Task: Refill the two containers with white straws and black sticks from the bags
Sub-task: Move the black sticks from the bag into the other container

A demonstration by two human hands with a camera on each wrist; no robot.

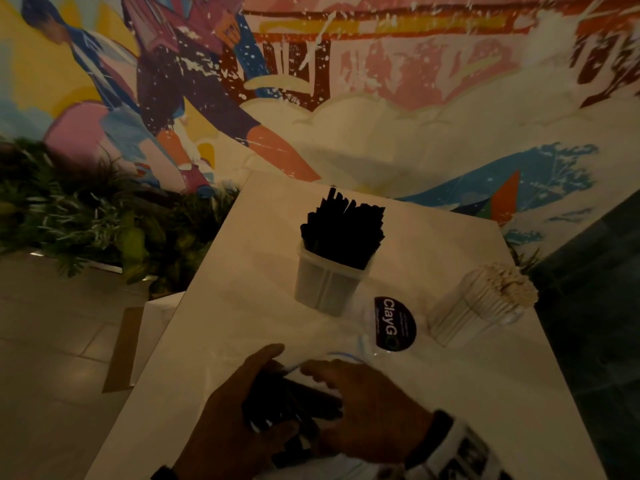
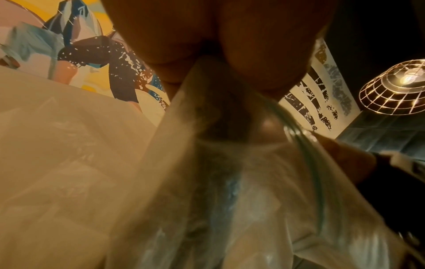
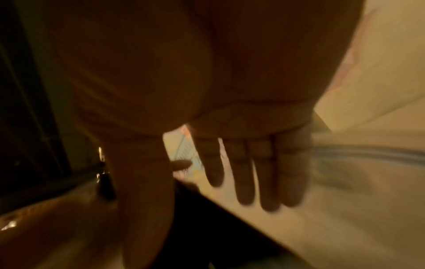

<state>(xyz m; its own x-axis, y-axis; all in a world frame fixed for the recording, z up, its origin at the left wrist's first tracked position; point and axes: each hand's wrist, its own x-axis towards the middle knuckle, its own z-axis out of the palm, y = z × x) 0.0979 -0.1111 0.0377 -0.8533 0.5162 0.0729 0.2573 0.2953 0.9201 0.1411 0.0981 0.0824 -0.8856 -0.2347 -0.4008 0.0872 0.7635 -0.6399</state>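
On the white table [image 1: 242, 306] a clear container [image 1: 329, 285] stands packed with black sticks [image 1: 343, 230]. To its right a second clear container [image 1: 460, 317] holds white straws [image 1: 509, 289]. Near the front edge my left hand [image 1: 263, 393] grips a clear plastic bag of black sticks [image 1: 294, 403]. The left wrist view shows that bag's film [image 2: 207, 182] bunched under my palm. My right hand [image 1: 322, 375] hovers over the bag's mouth; its fingers [image 3: 241, 172] are straight and hold nothing.
Another clear bag with a round dark "ClayG" sticker [image 1: 394, 323] lies flat between the containers and my hands. Green plants [image 1: 86, 216] line the left side below a painted wall. Dark tiles [image 1: 595, 306] rise on the right. A wire lamp [image 2: 398, 87] hangs overhead.
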